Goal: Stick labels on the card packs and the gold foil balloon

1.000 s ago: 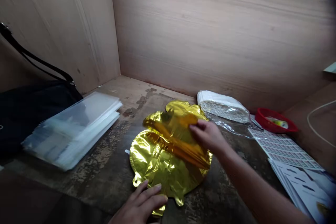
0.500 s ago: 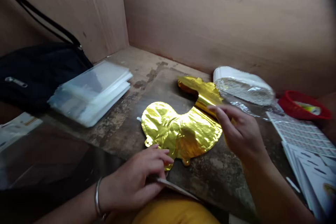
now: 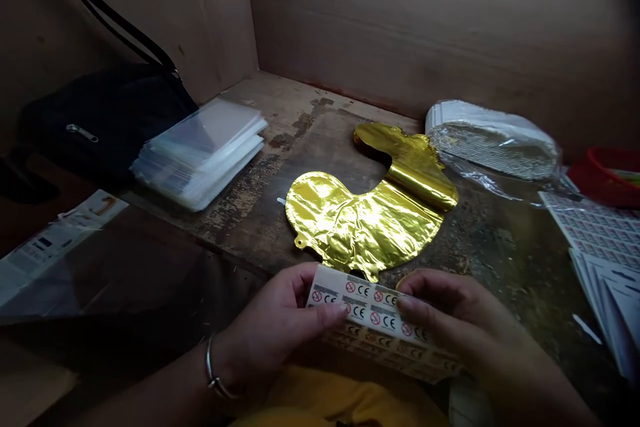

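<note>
A sheet of CE labels (image 3: 383,320), long axis slanting down rightward, is pinched between left hand (image 3: 273,327) and right hand (image 3: 450,310).

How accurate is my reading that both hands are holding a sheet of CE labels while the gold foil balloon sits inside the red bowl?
The balloon's place is wrong: in the head view, the gold foil balloon lies flat on the worn wooden bench, apart from the red bowl. The rest stands: the left hand and right hand hold the sheet of CE labels.

Sheet of CE stickers (image 3: 375,320) between left hand (image 3: 275,327) and right hand (image 3: 455,313)
</note>
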`<act>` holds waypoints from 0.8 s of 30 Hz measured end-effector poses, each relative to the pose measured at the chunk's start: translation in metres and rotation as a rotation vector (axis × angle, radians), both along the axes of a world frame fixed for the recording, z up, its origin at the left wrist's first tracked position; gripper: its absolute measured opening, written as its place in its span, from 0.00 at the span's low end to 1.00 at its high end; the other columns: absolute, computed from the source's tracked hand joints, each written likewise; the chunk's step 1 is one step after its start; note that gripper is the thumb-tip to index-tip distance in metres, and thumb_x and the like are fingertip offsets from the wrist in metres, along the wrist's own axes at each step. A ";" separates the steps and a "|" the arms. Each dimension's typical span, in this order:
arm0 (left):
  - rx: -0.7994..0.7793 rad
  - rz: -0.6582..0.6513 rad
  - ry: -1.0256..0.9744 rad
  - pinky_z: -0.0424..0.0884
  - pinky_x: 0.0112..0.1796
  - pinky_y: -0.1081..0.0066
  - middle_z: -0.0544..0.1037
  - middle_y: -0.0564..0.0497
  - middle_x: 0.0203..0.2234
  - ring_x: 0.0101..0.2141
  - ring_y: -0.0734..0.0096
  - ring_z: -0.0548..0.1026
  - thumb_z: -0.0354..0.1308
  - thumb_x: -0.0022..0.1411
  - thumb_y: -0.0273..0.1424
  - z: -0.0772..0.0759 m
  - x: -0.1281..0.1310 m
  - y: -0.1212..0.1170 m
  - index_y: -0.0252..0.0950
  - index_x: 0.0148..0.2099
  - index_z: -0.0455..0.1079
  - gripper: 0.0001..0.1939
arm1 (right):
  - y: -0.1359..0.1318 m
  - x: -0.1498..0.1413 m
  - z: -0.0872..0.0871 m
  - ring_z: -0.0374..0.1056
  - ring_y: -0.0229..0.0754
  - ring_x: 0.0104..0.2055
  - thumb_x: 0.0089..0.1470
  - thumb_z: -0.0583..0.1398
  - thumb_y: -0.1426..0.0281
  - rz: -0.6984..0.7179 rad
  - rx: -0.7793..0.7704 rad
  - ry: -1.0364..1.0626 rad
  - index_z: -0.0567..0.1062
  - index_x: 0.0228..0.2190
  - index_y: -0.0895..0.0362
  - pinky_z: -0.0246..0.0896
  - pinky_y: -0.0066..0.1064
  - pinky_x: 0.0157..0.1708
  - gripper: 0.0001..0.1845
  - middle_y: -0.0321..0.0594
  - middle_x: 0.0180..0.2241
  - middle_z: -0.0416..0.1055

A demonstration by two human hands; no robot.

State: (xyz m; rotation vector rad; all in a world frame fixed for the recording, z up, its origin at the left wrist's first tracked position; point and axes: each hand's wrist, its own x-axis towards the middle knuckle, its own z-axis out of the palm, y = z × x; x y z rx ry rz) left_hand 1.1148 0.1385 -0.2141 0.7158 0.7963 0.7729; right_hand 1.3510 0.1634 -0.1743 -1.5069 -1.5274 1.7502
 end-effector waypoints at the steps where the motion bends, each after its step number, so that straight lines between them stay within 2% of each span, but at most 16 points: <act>1: -0.015 -0.032 -0.018 0.68 0.43 0.70 0.77 0.50 0.35 0.38 0.71 0.74 0.64 0.58 0.33 0.002 0.001 -0.001 0.32 0.44 0.72 0.13 | 0.001 0.001 0.000 0.59 0.32 0.22 0.51 0.63 0.57 0.001 -0.047 0.028 0.73 0.26 0.57 0.54 0.21 0.20 0.15 0.34 0.22 0.66; 4: -0.036 -0.060 -0.024 0.68 0.45 0.66 0.77 0.48 0.36 0.40 0.67 0.74 0.62 0.60 0.33 0.003 0.003 -0.003 0.31 0.46 0.72 0.14 | 0.004 0.001 -0.002 0.57 0.31 0.22 0.49 0.64 0.57 0.016 -0.109 0.054 0.73 0.25 0.58 0.53 0.21 0.19 0.16 0.33 0.21 0.65; 7: -0.002 0.003 0.102 0.68 0.39 0.72 0.76 0.50 0.34 0.36 0.71 0.72 0.65 0.57 0.36 0.002 0.003 -0.003 0.32 0.45 0.73 0.16 | 0.007 0.000 -0.001 0.58 0.32 0.23 0.49 0.64 0.57 0.053 -0.092 0.018 0.74 0.26 0.58 0.53 0.22 0.20 0.16 0.34 0.22 0.65; 11: 0.037 0.081 0.227 0.66 0.34 0.76 0.74 0.52 0.30 0.32 0.75 0.69 0.61 0.60 0.38 0.001 0.005 -0.003 0.31 0.40 0.73 0.14 | 0.010 0.001 0.005 0.60 0.34 0.24 0.53 0.61 0.58 0.175 -0.032 -0.120 0.74 0.27 0.57 0.55 0.24 0.21 0.14 0.34 0.23 0.66; 12: 0.035 0.094 0.229 0.66 0.33 0.77 0.73 0.53 0.29 0.31 0.76 0.68 0.61 0.60 0.38 0.001 0.006 -0.003 0.31 0.39 0.73 0.13 | 0.010 0.001 0.005 0.62 0.35 0.25 0.54 0.60 0.59 0.201 0.068 -0.201 0.75 0.29 0.56 0.57 0.25 0.23 0.13 0.35 0.24 0.68; 13: 0.033 0.106 0.231 0.65 0.32 0.78 0.73 0.54 0.28 0.30 0.77 0.67 0.61 0.60 0.38 0.001 0.007 -0.004 0.32 0.38 0.73 0.13 | 0.009 0.000 0.006 0.64 0.37 0.28 0.56 0.59 0.60 0.202 0.234 -0.299 0.75 0.30 0.55 0.60 0.28 0.26 0.11 0.36 0.26 0.70; 15: 0.036 0.120 0.239 0.64 0.31 0.78 0.72 0.54 0.28 0.29 0.77 0.67 0.61 0.60 0.37 0.002 0.009 -0.004 0.32 0.36 0.73 0.12 | 0.005 -0.005 0.007 0.67 0.42 0.36 0.56 0.60 0.64 0.153 0.678 -0.478 0.76 0.34 0.53 0.63 0.33 0.35 0.07 0.38 0.32 0.72; 17: 0.069 0.127 0.259 0.65 0.31 0.78 0.73 0.54 0.28 0.30 0.76 0.67 0.60 0.61 0.37 0.003 0.011 -0.004 0.32 0.36 0.74 0.12 | -0.002 -0.015 0.007 0.65 0.45 0.42 0.55 0.61 0.69 0.125 1.053 -0.542 0.76 0.37 0.53 0.62 0.36 0.41 0.06 0.41 0.37 0.72; 18: 0.094 0.132 0.271 0.65 0.31 0.77 0.73 0.53 0.28 0.31 0.75 0.68 0.59 0.61 0.37 0.003 0.012 -0.005 0.32 0.35 0.74 0.12 | -0.005 -0.021 0.007 0.64 0.45 0.43 0.54 0.61 0.71 0.143 1.149 -0.528 0.76 0.38 0.54 0.62 0.36 0.41 0.08 0.42 0.37 0.71; 20: 0.145 0.137 0.292 0.66 0.33 0.76 0.75 0.52 0.29 0.31 0.73 0.69 0.58 0.62 0.37 0.003 0.013 -0.005 0.32 0.36 0.75 0.12 | -0.011 -0.033 0.006 0.63 0.45 0.43 0.54 0.61 0.74 0.184 1.179 -0.474 0.76 0.39 0.57 0.63 0.35 0.40 0.08 0.43 0.37 0.70; 24: 0.201 0.127 0.321 0.67 0.36 0.73 0.77 0.50 0.30 0.33 0.70 0.71 0.57 0.63 0.37 0.003 0.013 -0.006 0.33 0.36 0.76 0.12 | -0.013 -0.047 0.000 0.63 0.42 0.39 0.54 0.61 0.75 0.159 1.072 -0.386 0.76 0.36 0.58 0.65 0.33 0.36 0.06 0.42 0.33 0.70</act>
